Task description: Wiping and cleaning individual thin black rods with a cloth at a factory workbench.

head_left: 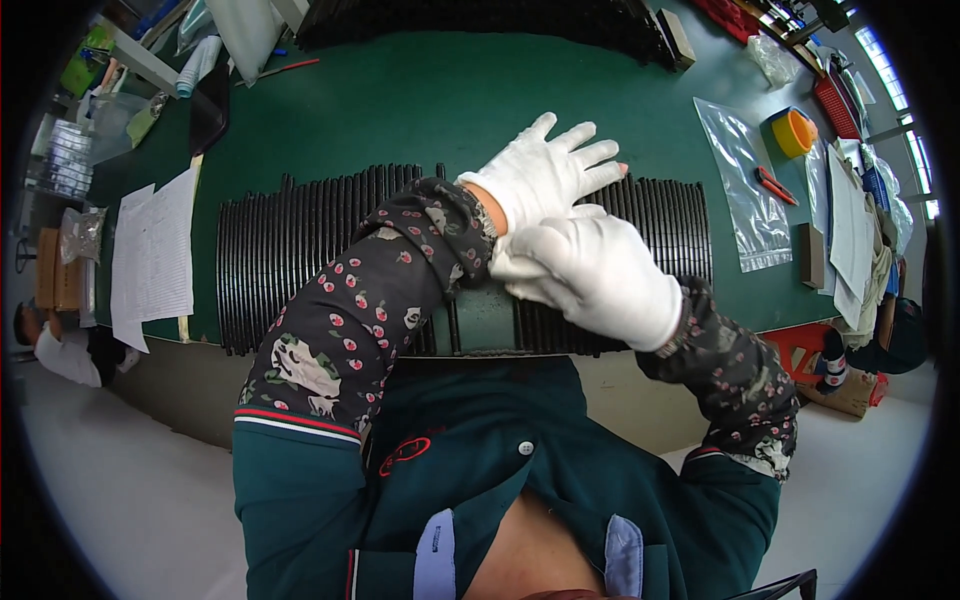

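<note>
Both my hands wear white gloves and hover over a row of thin black rods (300, 250) laid side by side on a green table (420, 110). My left hand (545, 170) has its fingers spread, with one fingertip poking bare through the glove. My right hand (600, 275) is closed on the cuff of the left glove at the wrist. Patterned dark sleeve covers run up both forearms. More black rods (670, 215) continue to the right of my hands.
A second stack of black rods (480, 20) lies at the table's far edge. Clear plastic bags (745, 185), an orange tape roll (795, 132), a red-handled cutter (775, 185) and paper sheets (850, 215) sit at the right. Printed papers (150, 250) lie at the left.
</note>
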`<state>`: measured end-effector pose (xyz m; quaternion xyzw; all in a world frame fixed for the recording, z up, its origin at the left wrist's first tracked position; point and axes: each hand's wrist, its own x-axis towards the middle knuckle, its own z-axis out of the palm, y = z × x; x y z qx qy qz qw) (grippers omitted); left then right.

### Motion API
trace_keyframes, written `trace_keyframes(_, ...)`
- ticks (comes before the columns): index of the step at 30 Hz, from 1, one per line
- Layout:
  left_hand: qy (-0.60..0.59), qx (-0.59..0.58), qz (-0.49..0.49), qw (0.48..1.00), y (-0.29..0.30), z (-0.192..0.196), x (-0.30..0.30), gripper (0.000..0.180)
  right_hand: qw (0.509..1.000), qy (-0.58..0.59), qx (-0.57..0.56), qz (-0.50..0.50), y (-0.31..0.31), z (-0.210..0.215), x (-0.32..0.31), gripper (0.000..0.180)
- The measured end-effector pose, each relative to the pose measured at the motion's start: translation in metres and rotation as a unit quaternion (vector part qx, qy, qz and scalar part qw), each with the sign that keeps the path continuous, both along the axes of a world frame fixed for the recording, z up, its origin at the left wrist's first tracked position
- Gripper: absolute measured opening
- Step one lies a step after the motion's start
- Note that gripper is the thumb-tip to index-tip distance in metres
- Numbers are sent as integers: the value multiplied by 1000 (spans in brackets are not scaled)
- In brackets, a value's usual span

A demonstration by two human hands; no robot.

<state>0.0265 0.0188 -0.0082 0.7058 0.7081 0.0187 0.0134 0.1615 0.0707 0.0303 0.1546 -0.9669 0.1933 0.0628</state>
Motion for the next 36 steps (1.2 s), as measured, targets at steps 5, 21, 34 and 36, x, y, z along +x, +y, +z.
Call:
trace_keyframes(5, 3, -1, 2, 1000, -2, 4, 5, 60, 950, -219, -65, 215, -13, 9, 39, 11)
trace_keyframes(21, 28, 22, -12, 999, 1, -1, 2, 59, 999, -50, -4, 11, 27, -14, 33, 17)
trace_keyframes(34, -144, 91, -118, 978, -61, 25, 72, 70, 892, -27, -401, -209, 61, 38, 91, 15)
trace_keyframes(36, -174, 48, -140, 974, -85, 17, 92, 70, 840, 21, -461, -285, 64, 34, 90, 10)
